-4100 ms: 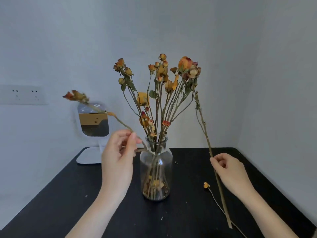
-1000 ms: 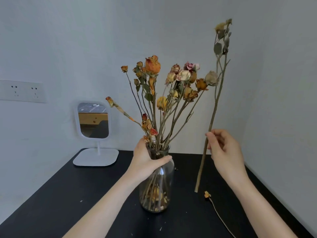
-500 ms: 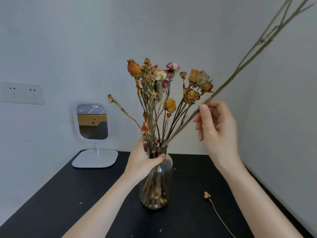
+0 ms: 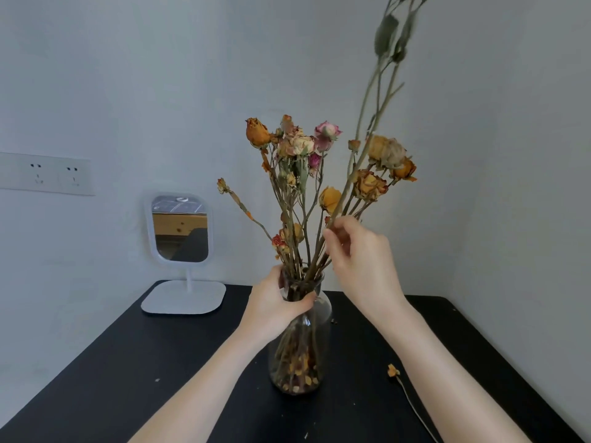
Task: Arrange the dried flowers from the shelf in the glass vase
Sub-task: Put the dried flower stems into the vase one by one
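Observation:
A clear glass vase (image 4: 299, 353) stands on the black table (image 4: 134, 362), filled with dried roses (image 4: 297, 145) in orange, cream and pink. My left hand (image 4: 275, 306) is wrapped around the vase's neck. My right hand (image 4: 358, 254) pinches a long green-brown stem (image 4: 367, 123) just above the vase mouth. The stem's lower end sits among the other stems inside the neck. Its leafy top leans up and right, out of frame.
A small white mirror on a stand (image 4: 180, 251) sits at the table's back left. One loose dried flower with a thin stem (image 4: 395, 372) lies on the table right of the vase. A wall socket (image 4: 48, 174) is on the left wall. Walls close the corner behind and right.
My right hand lifted the long stem from the table, tipped its base into the vase mouth and slid down the stem. The left hand moved from a side stem to gripping the vase neck.

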{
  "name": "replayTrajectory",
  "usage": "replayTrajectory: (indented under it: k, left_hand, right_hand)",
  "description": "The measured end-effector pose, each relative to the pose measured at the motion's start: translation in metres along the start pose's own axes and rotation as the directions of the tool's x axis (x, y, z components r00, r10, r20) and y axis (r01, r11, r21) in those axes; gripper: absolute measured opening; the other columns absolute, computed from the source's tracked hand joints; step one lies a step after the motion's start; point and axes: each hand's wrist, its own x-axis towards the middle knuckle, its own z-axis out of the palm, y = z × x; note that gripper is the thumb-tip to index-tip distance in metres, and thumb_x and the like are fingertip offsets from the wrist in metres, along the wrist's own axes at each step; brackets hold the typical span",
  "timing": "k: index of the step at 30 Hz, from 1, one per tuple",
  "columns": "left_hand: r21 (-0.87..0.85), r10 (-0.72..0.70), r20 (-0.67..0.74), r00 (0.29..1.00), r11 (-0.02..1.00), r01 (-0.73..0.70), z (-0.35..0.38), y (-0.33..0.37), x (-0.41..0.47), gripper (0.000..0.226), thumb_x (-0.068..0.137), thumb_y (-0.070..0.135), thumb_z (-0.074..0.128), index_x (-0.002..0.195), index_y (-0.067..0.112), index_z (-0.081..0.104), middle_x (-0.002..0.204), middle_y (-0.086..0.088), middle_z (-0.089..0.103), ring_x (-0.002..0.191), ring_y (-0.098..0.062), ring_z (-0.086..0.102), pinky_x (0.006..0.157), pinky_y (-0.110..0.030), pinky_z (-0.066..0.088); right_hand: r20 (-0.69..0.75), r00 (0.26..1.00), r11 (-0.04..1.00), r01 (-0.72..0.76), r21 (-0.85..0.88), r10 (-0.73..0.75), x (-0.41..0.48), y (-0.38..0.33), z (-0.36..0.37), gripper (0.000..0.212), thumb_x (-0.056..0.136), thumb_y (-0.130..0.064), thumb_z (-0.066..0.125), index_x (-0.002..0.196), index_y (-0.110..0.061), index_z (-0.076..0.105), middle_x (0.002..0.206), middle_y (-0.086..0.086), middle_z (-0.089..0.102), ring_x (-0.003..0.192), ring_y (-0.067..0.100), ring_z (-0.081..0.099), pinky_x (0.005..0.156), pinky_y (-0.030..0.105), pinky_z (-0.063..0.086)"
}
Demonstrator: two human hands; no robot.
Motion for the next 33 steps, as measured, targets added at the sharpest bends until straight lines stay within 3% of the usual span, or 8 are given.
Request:
replayTrajectory:
  k: [5, 13, 19, 22, 25, 28, 30, 33]
  left_hand:
    - [-0.001, 0.031, -0.016, 0.999, 1.0, -0.032, 0.0, 0.0, -0.001, 0.05, 0.073, 0.036, 0.073, 0.117, 0.022, 0.053, 0.106, 0.013, 0.063, 0.097, -0.001, 0.059, 0.074, -0.006, 0.043]
    - [-0.014, 0.048, -0.039, 0.998, 0.999, -0.049, 0.002, -0.003, -0.002, 0.05, 0.072, 0.035, 0.074, 0.116, 0.024, 0.052, 0.099, 0.02, 0.06, 0.092, 0.006, 0.057, 0.071, -0.003, 0.042]
    - [-0.056, 0.027, -0.031, 0.999, 0.998, -0.029, 0.002, -0.004, -0.003, 0.044, 0.071, 0.033, 0.076, 0.105, 0.036, 0.048, 0.089, 0.027, 0.058, 0.08, 0.02, 0.055, 0.067, 0.005, 0.039]
    - [-0.068, 0.027, -0.034, 0.999, 0.997, -0.029, 0.003, -0.006, -0.002, 0.043, 0.07, 0.032, 0.077, 0.103, 0.037, 0.049, 0.089, 0.025, 0.059, 0.083, 0.026, 0.052, 0.066, 0.005, 0.038]
    - [-0.055, 0.032, -0.04, 0.999, 0.998, -0.034, 0.004, -0.007, -0.002, 0.043, 0.071, 0.033, 0.076, 0.102, 0.038, 0.047, 0.088, 0.027, 0.058, 0.082, 0.026, 0.052, 0.067, 0.005, 0.038]
    - [-0.042, 0.055, -0.044, 0.998, 0.997, -0.057, 0.003, -0.008, -0.002, 0.044, 0.072, 0.034, 0.075, 0.105, 0.038, 0.046, 0.089, 0.03, 0.056, 0.083, 0.022, 0.052, 0.068, 0.003, 0.04]
    - [-0.038, 0.063, -0.04, 0.997, 0.997, -0.064, 0.003, -0.008, -0.002, 0.045, 0.072, 0.034, 0.074, 0.107, 0.036, 0.046, 0.091, 0.029, 0.056, 0.086, 0.018, 0.052, 0.068, 0.001, 0.041]
    - [-0.044, 0.065, -0.04, 0.997, 0.997, -0.067, 0.003, -0.009, -0.002, 0.045, 0.072, 0.033, 0.075, 0.108, 0.034, 0.047, 0.09, 0.03, 0.055, 0.084, 0.021, 0.052, 0.069, 0.004, 0.039]
  right_hand:
    - [0.064, 0.997, 0.992, -0.039, -0.122, 0.047, 0.0, 0.002, 0.012, 0.021, 0.092, -0.03, 0.053, 0.103, -0.016, 0.063, 0.078, -0.004, 0.062, 0.067, 0.011, 0.061, 0.059, 0.024, 0.053]
    - [0.097, 0.99, 0.989, -0.092, -0.114, 0.103, 0.0, 0.006, 0.019, 0.019, 0.092, -0.028, 0.054, 0.102, -0.017, 0.065, 0.074, -0.006, 0.06, 0.065, 0.009, 0.06, 0.057, 0.019, 0.049]
    - [0.249, 0.956, 0.984, -0.127, -0.126, 0.155, -0.014, 0.014, 0.033, 0.017, 0.091, -0.026, 0.055, 0.102, -0.019, 0.066, 0.079, -0.007, 0.059, 0.071, 0.007, 0.059, 0.061, 0.016, 0.046]
    - [0.217, 0.964, 0.987, -0.141, -0.082, 0.156, -0.014, 0.013, 0.035, 0.023, 0.09, -0.031, 0.055, 0.108, -0.019, 0.064, 0.083, -0.004, 0.065, 0.075, 0.01, 0.064, 0.063, 0.018, 0.049]
    - [0.107, 0.987, 0.992, -0.123, -0.011, 0.123, -0.008, 0.006, 0.03, 0.034, 0.088, -0.037, 0.056, 0.114, -0.017, 0.06, 0.066, -0.011, 0.057, 0.061, 0.003, 0.059, 0.056, 0.014, 0.047]
    - [0.006, 0.996, 0.995, -0.089, 0.043, 0.089, 0.0, 0.0, 0.026, 0.025, 0.09, -0.034, 0.056, 0.106, -0.016, 0.063, 0.061, -0.01, 0.058, 0.052, 0.003, 0.057, 0.052, 0.018, 0.05]
    - [-0.002, 0.995, 0.993, -0.1, 0.062, 0.101, 0.003, -0.001, 0.027, 0.021, 0.09, -0.032, 0.055, 0.101, -0.016, 0.065, 0.063, -0.006, 0.061, 0.051, 0.005, 0.057, 0.051, 0.023, 0.053]
    - [0.062, 0.989, 0.99, -0.139, 0.024, 0.137, -0.001, 0.002, 0.032, 0.019, 0.088, -0.034, 0.058, 0.093, -0.016, 0.065, 0.066, -0.008, 0.058, 0.057, 0.005, 0.057, 0.054, 0.018, 0.049]
